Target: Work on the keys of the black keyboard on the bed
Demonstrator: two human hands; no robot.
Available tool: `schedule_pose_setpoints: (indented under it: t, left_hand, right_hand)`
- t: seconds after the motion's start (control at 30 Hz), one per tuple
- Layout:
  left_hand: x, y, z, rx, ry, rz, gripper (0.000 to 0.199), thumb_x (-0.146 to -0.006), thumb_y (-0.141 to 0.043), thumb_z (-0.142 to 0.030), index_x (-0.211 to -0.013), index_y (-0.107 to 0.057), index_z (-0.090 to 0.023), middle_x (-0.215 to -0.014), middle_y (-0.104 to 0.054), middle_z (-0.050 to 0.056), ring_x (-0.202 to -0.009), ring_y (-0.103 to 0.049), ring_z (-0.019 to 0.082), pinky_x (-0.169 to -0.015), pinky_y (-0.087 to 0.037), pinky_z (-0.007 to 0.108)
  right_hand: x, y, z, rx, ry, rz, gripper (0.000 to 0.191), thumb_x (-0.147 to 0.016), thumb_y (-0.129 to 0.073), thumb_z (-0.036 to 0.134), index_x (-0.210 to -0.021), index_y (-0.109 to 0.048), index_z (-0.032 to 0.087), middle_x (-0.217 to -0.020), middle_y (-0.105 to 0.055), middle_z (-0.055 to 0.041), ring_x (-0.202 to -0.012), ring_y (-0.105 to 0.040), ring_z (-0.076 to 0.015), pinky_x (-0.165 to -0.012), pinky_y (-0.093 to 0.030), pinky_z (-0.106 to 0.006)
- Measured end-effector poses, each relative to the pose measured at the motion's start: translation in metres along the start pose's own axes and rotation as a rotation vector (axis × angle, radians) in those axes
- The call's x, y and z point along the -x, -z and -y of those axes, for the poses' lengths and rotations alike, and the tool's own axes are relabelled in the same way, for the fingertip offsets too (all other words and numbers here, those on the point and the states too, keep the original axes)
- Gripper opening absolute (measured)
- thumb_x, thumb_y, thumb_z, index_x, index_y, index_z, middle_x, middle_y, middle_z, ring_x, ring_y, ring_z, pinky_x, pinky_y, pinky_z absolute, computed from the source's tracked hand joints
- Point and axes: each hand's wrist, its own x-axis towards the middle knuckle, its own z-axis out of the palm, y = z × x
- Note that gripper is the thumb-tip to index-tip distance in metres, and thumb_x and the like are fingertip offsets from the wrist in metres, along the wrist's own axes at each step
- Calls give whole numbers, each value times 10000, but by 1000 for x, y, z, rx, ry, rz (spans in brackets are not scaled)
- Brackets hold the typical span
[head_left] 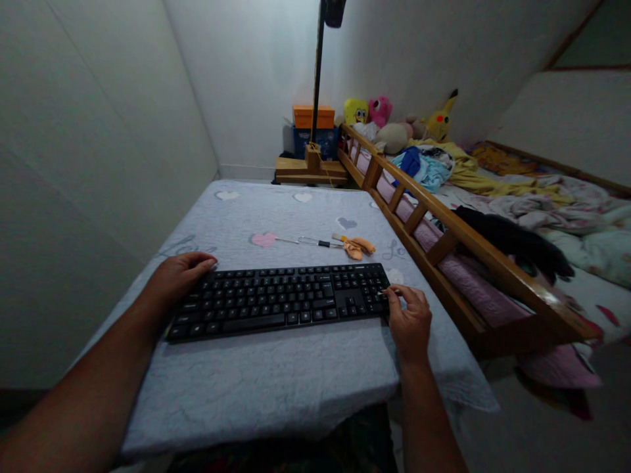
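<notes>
Nearest the camera, the left forearm (93,381) and right forearm (428,407) reach over a cloth-covered tabletop (256,401), where a black keyboard (271,302) lies flat across the middle, keys up. At its 9 to 10 o'clock end, the left hand (172,282) rests by the far corner, fingers close together; whether they pinch the edge I cannot tell. At 3 to 4 o'clock, the right hand (410,320) pinches a small pale-tipped stick (381,292) over the number keys, thumb and finger nearly closed. The keyboard looks light and stiff, probably smooth plastic that could slide or ruck the soft cloth; the short ends are the best holds, as they avoid most keys. The stick seems very light and easy to bend, best held by its shaft. Around 1 to 2 o'clock, beyond the far edge, lie a thin wire tool (323,244) with a dark grip and a crumpled orange item (359,248). Farther out at 2 o'clock, a wooden bed rail (434,209) limits sideways room for the right elbow.
</notes>
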Motion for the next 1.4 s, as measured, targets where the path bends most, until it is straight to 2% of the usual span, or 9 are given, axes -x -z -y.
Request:
schedule_pose_setpoints:
  t: [0.37, 0.57, 0.8, 1.23, 1.4]
  left_hand:
    - [-1, -1, 2, 29, 9, -11, 487, -721, -582, -563, -980, -714, -173, -887, -755, 38, -817, -670, 235, -717, -472, 291]
    - [-3, -3, 5, 19, -4, -2, 476, -727, -580, -565, -975, -716, -183, -865, -756, 32, -808, -674, 236, -707, -473, 289]
    - [-1, 0, 0, -4, -4, -15, 470, -717, -563, -565, -945, -718, -183, -855, -752, 31, -809, -671, 237, -706, -467, 292]
    - [-3, -2, 7, 22, 29, -1, 485, -726, -581, -583, -974, -720, -190, -851, -759, 23, -791, -677, 233, -681, -475, 283]
    - [-1, -2, 3, 16, 30, 1, 481, -731, -571, -586, -963, -713, -189, -839, -754, 24, -787, -674, 238, -693, -476, 295]
  right_hand:
    - [2, 5, 3, 21, 1, -4, 164, -891, -551, 317, -819, -658, 217, -800, -663, -37, -835, -590, -226, -829, -425, -372]
    - [2, 9, 2, 37, -9, 45, 170, -892, -542, 322, -816, -654, 220, -796, -658, -30, -836, -590, -222, -826, -420, -365]
    - [-6, 12, -5, -50, -34, 111, 190, -880, -586, 362, -829, -698, 217, -828, -678, -42, -850, -614, -226, -842, -449, -379]
    - [-7, 6, -5, -44, -63, 31, 215, -881, -589, 377, -821, -706, 207, -826, -681, -54, -841, -622, -234, -847, -458, -395]
    - [-8, 8, -9, -5, -69, -1, 223, -888, -577, 373, -830, -706, 200, -823, -678, -56, -833, -618, -233, -838, -451, -387]
